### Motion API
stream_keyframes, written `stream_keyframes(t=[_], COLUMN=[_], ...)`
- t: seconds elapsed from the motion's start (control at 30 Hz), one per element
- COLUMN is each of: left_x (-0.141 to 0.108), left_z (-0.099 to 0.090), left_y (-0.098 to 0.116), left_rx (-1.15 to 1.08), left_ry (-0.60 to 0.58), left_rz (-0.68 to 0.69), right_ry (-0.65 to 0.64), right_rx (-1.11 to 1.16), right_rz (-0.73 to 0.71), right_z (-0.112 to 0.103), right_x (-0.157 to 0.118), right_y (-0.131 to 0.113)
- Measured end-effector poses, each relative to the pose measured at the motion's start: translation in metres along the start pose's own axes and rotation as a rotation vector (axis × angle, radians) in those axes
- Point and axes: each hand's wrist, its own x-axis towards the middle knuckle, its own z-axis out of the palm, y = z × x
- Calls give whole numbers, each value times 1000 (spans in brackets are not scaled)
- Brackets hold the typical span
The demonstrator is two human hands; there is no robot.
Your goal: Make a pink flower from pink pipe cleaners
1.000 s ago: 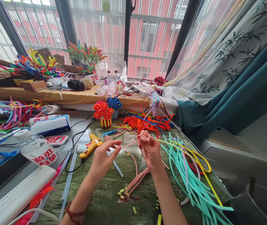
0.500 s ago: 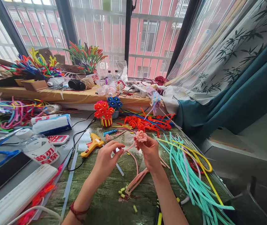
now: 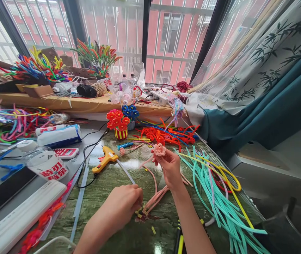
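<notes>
Pink and fuzzy, the flower (image 3: 159,150) is pinched between the fingertips of your right hand (image 3: 171,168). Your left hand (image 3: 126,201), at the flower's seven o'clock, has curled fingers; I cannot tell whether they hold anything. Pink stems (image 3: 156,201) lie at that hand's three o'clock.

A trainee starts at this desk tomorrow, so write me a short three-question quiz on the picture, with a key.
1. What does the right hand hold?
2. True or false: the yellow glue gun lies to the left of the turquoise strips in the picture.
3. Pick one. The flowers in the striped pot are: (a) blue, (b) red, (c) white.

Key: 1. A pink flower. 2. True. 3. b.
</notes>
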Motion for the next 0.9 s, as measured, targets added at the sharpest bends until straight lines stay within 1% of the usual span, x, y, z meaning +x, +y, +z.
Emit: stream_keyframes(t=[0.13,0.23,0.37,0.47,0.53,0.63,0.7,0.8,0.87,0.9], left_x=[0,2,3,2,1,2,4,9,10,11], left_z=[9,14,13,9,7,6,6,11,15,16], left_y=[0,-3,-10,-14,-14,-10,-6,-3,-4,-6], left_rx=[15,-31,-145,-169,-151,-130,-119,-102,-102,-110], left_ry=[-18,3,122,171,163,117,67,13,15,34], left_rz=[8,22,50,55,29,-1,6,33,47,52], right_ry=[-10,15,51,27,1,-45,-67,-65,-65,-69], right_rx=[-21,-23,-54,-73,-81,-106,-112,-96,-84,-81], right_rz=[3,16,-1,-5,-2,12,36,78,105,115], right_z=[4,5,5,5,6,8,10,12,13,13], right_x=[-2,-2,-2,-2,-3,-4,-5,-6,-6,-6], right_y=[-3,-3,-3,-4,-4,-6,-7,-9,-9,-9])
